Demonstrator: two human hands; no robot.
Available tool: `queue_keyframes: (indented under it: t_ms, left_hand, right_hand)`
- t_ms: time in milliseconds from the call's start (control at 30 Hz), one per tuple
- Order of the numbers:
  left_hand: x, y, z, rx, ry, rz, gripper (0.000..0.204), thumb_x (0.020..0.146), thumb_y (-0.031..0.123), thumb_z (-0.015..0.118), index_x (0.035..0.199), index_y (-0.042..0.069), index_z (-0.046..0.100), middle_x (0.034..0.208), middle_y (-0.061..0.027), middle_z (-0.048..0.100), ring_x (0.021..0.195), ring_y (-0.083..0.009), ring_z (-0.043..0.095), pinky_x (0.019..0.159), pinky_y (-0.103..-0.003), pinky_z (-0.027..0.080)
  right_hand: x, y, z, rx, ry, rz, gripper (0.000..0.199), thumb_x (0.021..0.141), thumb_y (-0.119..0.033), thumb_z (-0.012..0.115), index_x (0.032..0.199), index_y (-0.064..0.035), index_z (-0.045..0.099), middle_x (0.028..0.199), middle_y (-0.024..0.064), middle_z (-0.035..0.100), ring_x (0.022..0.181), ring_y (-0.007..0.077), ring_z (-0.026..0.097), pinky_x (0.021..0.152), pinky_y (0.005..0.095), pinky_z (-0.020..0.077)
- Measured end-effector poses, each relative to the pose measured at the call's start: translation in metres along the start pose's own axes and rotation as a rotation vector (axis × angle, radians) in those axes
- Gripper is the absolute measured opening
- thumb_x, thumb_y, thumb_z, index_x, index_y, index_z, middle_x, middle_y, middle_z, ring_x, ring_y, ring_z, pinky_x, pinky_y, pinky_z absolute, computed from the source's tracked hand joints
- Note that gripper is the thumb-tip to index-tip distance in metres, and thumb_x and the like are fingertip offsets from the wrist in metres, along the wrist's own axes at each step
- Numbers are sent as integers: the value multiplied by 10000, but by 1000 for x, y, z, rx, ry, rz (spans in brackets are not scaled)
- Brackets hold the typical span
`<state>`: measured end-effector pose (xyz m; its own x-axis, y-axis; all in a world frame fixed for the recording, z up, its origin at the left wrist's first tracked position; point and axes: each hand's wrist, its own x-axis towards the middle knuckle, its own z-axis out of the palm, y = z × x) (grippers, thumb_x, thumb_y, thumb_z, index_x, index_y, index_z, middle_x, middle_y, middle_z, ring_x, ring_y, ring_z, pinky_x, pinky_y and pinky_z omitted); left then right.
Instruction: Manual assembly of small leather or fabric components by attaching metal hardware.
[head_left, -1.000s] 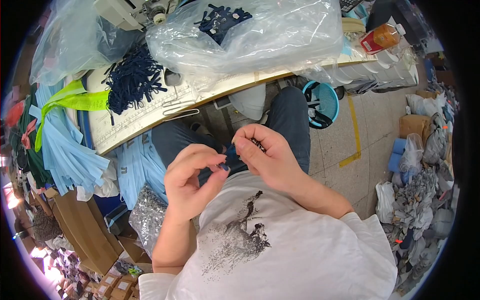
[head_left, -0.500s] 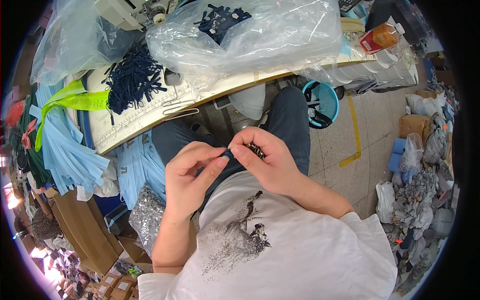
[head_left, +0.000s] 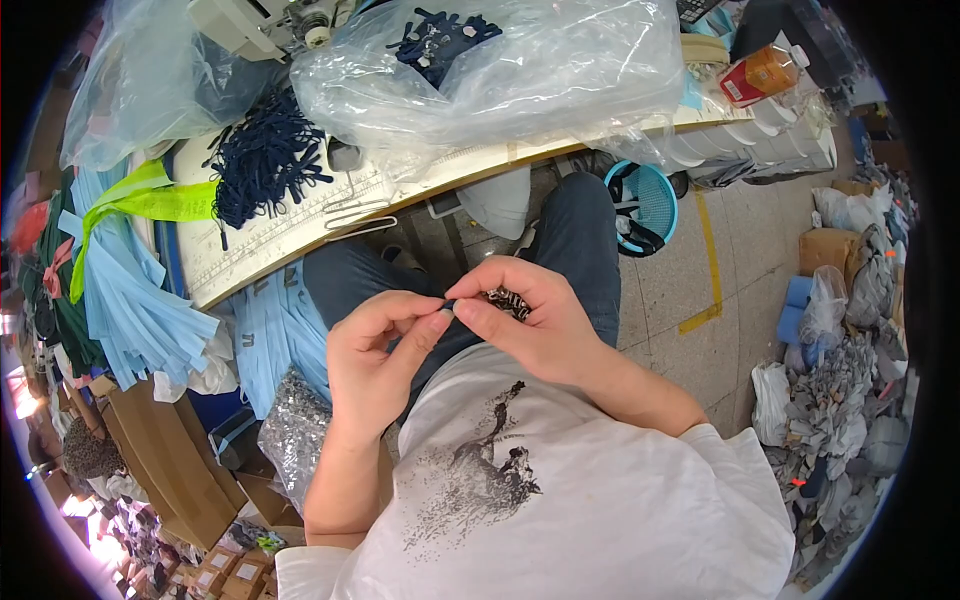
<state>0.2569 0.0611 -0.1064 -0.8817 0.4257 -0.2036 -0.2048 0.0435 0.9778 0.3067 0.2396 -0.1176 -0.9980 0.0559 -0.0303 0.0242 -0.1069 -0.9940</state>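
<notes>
My left hand [head_left: 385, 340] and my right hand [head_left: 530, 310] meet above my lap, fingertips almost touching. Both pinch a small dark navy piece [head_left: 450, 304], mostly covered by the fingers. It resembles the navy cord loops in colour, but its exact kind is hidden. Curled fingers of my right hand also keep several small shiny metal pieces [head_left: 512, 301] against the palm. On the table ahead lies a tangled heap of navy cord loops [head_left: 265, 165]. More navy loops [head_left: 442, 45], some with small pale pieces among them, rest on a clear plastic bag [head_left: 560, 90].
A sewing machine [head_left: 240, 25] stands at the back left of the white table [head_left: 270, 235]. Light blue fabric strips [head_left: 125, 290] and a neon yellow strip [head_left: 135, 195] hang at its left. A blue basket [head_left: 655, 205] is on the floor; scraps [head_left: 835, 400] pile up at right.
Both hands shift very slightly left, and the pinching fingertips close further over the navy piece, so less of it shows. The surroundings stay as they were.
</notes>
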Motion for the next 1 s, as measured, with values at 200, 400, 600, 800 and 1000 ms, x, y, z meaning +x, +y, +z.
queue_keyframes:
  t_ms: [200,400,600,800,1000]
  left_hand:
    - [0,0,1,87,20,115,166,798,-71,711,954,-31,673,887,-68,651,706,-79,572,624,-194,450]
    - [1,4,3,182,58,177,218,760,-81,724,965,-27,676,919,-105,683,735,-126,632,661,-222,495]
    - [4,4,0,445,19,338,255,735,-89,726,977,-27,678,933,-121,695,747,-151,655,676,-231,511]
    - [3,-2,3,31,28,101,215,754,-94,716,957,-36,679,895,-114,686,762,-167,656,681,-240,509]
    - [8,-9,2,344,-16,321,163,806,-126,671,952,-55,670,970,-122,668,820,-143,643,711,-229,514]
  right_hand:
    - [1,-2,-1,83,-23,66,123,900,-83,656,994,-4,645,860,-1,613,775,51,545,677,204,447]
    - [1,0,0,111,-10,64,93,894,-68,659,959,-1,651,826,-10,604,741,43,535,645,199,435]
    - [-2,-5,-7,453,1,320,105,915,-107,647,970,-18,643,733,-27,558,565,13,443,466,185,329]
    - [-2,2,-1,654,98,404,133,950,-145,606,1014,-29,607,653,-47,477,495,12,354,408,188,250]
    - [0,-3,-2,658,87,386,131,962,-149,587,1015,-29,592,658,-34,473,523,20,375,407,188,270]
